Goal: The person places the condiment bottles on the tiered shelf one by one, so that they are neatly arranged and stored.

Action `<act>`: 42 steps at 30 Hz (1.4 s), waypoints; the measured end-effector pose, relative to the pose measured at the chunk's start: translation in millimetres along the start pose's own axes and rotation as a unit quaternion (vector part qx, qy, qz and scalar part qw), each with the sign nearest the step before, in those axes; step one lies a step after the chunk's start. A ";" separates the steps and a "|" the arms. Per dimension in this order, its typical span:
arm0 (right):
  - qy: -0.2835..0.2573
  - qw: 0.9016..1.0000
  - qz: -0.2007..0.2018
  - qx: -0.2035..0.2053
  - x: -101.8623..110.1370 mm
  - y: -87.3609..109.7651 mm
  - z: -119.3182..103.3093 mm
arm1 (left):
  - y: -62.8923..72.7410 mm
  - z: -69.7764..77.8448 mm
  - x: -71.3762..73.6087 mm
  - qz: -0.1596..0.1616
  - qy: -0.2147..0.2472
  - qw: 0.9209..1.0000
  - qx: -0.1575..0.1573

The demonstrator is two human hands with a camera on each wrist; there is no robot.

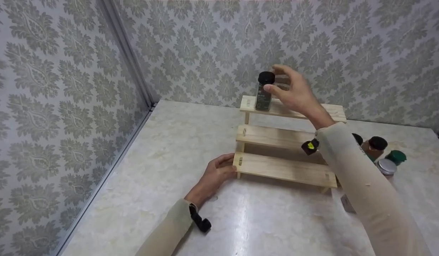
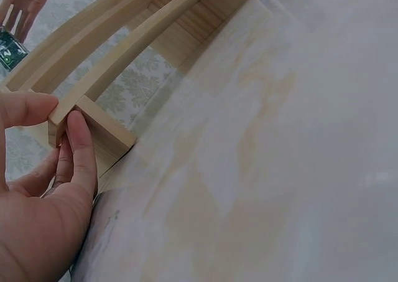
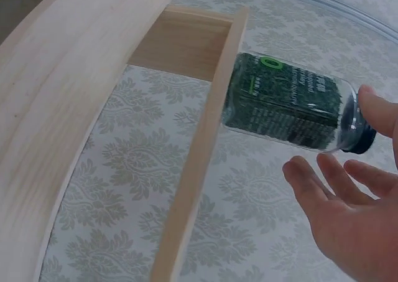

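A three-tier wooden rack (image 1: 283, 137) stands on the table. On the left part of its top tier a clear spice jar (image 3: 286, 101) with green dried herbs and a black cap stands upright. My right hand (image 1: 294, 90) is beside this jar, its thumb by the cap and its other fingers spread apart from the glass. Whether the thumb touches the cap I cannot tell. Down at the lowest tier's left end, my left hand (image 1: 214, 176) pinches the board's corner between thumb and fingers, as the left wrist view shows (image 2: 53, 188).
Right of the rack, partly behind my right sleeve, several jars stand together, among them a black-capped one (image 1: 377, 144), a green-capped one (image 1: 396, 156) and a silver-lidded one (image 1: 386, 167). A grey object (image 1: 347, 204) is half hidden by the sleeve. Patterned walls (image 1: 212, 46) border the table.
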State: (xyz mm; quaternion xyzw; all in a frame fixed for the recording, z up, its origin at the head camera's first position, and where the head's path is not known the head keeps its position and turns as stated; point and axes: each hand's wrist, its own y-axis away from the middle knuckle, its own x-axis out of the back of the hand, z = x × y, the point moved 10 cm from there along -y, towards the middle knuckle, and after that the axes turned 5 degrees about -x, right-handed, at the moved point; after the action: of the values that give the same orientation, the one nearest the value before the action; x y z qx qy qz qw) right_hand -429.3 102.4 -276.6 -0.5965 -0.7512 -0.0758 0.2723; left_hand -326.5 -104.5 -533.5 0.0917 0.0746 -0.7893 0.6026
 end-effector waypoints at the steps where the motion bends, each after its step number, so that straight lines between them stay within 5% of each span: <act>1: -0.001 1.000 0.002 0.006 2.3 2.6 -1.7 | 0.6 -0.2 0.4 0.002 -0.001 1.000 0.001; 17: 0.057 0.995 0.053 0.063 65.1 95.2 2.2 | 1.9 -3.1 2.4 0.006 -0.014 1.000 0.007; 30: 0.125 0.987 0.077 0.072 102.5 183.6 53.3 | -2.0 -3.2 0.4 0.009 -0.014 1.000 0.013; 42: 0.148 0.986 0.068 0.030 116.7 247.0 116.9 | -1.7 -1.3 -2.2 0.003 -0.001 1.000 0.007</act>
State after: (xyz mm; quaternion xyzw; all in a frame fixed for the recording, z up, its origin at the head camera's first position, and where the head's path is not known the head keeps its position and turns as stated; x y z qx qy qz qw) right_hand -251.3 321.8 -368.6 -0.6202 -0.6618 -0.1224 0.4029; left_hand -327.4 -101.7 -534.2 0.0953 0.0676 -0.7879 0.6047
